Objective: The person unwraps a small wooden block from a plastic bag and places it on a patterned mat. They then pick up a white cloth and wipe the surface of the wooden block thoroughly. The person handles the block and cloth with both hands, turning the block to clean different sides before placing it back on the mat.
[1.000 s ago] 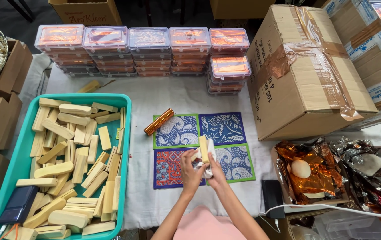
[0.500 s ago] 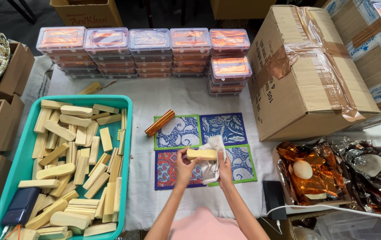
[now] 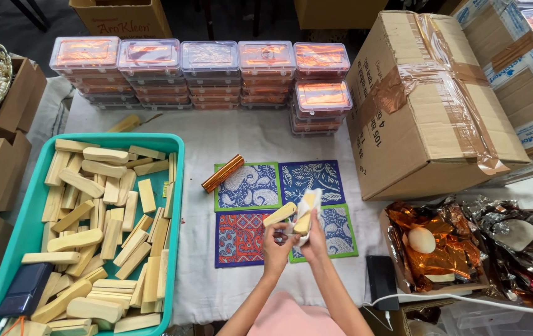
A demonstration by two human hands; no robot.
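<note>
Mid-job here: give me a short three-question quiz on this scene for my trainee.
1. True or false: the left hand holds a pale wooden block.
2. What does the right hand press against the block? A) white cloth B) black phone C) copper foil
3. What colour is the plastic tray that holds the loose wooden blocks?

Key: 1 true; 2 A, the white cloth; 3 teal.
</note>
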